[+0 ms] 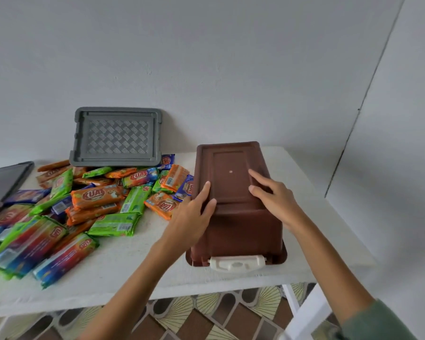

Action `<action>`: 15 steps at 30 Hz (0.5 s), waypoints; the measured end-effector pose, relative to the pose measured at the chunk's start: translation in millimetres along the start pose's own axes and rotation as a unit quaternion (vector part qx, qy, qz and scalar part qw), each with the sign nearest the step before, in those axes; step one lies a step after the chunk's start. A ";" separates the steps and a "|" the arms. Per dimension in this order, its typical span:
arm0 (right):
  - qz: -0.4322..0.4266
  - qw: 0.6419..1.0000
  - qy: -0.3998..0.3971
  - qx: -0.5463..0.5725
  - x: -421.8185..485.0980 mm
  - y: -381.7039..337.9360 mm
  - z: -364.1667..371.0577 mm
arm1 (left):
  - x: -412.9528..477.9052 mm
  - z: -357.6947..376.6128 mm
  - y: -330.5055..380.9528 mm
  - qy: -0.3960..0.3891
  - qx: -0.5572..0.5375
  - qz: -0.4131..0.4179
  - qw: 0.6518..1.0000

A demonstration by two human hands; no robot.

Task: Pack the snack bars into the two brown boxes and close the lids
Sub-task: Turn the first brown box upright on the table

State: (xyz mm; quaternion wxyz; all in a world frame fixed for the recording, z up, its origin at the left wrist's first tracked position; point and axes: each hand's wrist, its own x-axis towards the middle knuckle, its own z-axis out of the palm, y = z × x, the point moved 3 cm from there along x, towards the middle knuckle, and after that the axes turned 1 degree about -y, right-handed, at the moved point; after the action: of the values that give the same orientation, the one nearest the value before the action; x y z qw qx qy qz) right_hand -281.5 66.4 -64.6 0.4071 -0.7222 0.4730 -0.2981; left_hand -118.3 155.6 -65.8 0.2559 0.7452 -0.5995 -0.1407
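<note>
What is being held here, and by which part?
Nothing is gripped: left hand and right hand lie, fingers fairly straight, on the upturned brown box, at either side of its base.

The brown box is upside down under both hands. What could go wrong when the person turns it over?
The brown box sits close beside the snack bars, so turning it that way might push some off the table. The left hand and right hand lie on it with fairly straight fingers, not a firm grip, so it might slip. The white latch at its near rim could catch on the table.
</note>
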 end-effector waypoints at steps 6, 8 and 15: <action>-0.016 1.000 0.025 0.004 -24.4 15.6 9.5 | -19.1 4.9 -2.5 0.001 0.007 0.017 1.000; -0.006 1.000 0.007 -0.005 -17.7 17.5 7.4 | -12.4 1.6 -4.1 -0.014 -0.002 0.018 1.000; 0.031 0.999 -0.005 -0.004 48.7 -1.1 -30.6 | 72.9 -20.4 -6.2 -0.024 -0.163 -0.003 0.986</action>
State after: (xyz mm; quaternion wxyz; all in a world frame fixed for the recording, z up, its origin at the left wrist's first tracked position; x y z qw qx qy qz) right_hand -287.7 12.1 -46.4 0.4159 -0.7103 0.4943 -0.2798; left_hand -85.1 90.5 -45.2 0.3595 0.6918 -0.5718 -0.2554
